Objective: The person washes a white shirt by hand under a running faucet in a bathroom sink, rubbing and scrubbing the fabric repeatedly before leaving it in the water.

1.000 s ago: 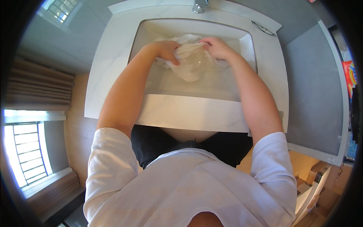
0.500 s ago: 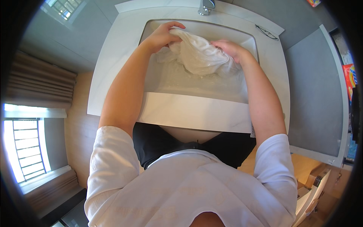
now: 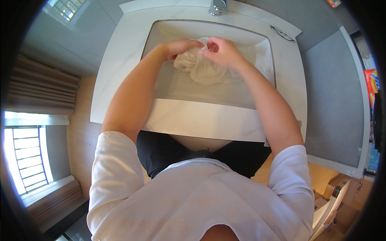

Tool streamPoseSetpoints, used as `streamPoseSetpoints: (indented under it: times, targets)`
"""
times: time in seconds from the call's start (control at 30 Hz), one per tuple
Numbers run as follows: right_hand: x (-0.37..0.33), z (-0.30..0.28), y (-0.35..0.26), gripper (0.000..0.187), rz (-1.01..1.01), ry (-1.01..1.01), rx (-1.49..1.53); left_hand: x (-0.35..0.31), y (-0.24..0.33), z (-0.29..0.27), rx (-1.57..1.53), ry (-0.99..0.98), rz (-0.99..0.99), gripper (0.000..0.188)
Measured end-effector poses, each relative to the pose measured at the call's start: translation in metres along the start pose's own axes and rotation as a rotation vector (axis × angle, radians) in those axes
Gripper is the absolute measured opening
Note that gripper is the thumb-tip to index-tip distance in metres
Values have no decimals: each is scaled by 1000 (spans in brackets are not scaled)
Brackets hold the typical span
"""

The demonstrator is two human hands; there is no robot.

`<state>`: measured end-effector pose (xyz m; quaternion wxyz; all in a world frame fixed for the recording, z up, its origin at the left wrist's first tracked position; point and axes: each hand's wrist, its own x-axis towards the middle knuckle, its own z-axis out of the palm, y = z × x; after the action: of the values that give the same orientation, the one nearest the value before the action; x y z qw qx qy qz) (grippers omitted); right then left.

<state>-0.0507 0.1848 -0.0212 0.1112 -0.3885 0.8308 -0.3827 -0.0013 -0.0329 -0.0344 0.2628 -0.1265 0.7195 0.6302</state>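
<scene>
A wet, bunched white cloth (image 3: 207, 73) lies partly under cloudy water (image 3: 181, 90) in the rectangular white sink (image 3: 257, 39). Its exact kind does not show. Over its far side my left hand (image 3: 180, 48) reaches in from the left, fingers closed on a fold near the top. Close beside those fingertips, my right hand (image 3: 223, 52) is curled and pinches a raised bit of the same cloth. The two hands nearly meet above the bundle, and some fingertips are hidden behind the fabric and knuckles.
A chrome faucet (image 3: 217, 7) stands behind the sink on the white marbled countertop (image 3: 120, 60). Dark-framed glasses (image 3: 282, 34) rest at the back right. A grey cabinet door (image 3: 337, 100) stands open to the right, near colourful packages (image 3: 372, 82).
My right hand has moved left and up toward the left hand. The cloth, held raised and spread before, has sunk lower into a rounder bundle in the water.
</scene>
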Motion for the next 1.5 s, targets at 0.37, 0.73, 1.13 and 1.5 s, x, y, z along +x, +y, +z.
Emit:
streamPoseSetpoints:
  times: [0.37,0.73,1.13,1.5]
  targets:
    - [13,-12,50,24,379,-8,836,-4,2,-8,31,95,328,54]
    - [19,-46,65,29,449,58,1192,12,-8,-22,171,314,305,22]
    - [15,-32,85,37,395,97,-484,16,-9,-19,442,380,316,18]
    - [22,-35,82,23,359,464,-291,28,-36,-31,874,543,574,24]
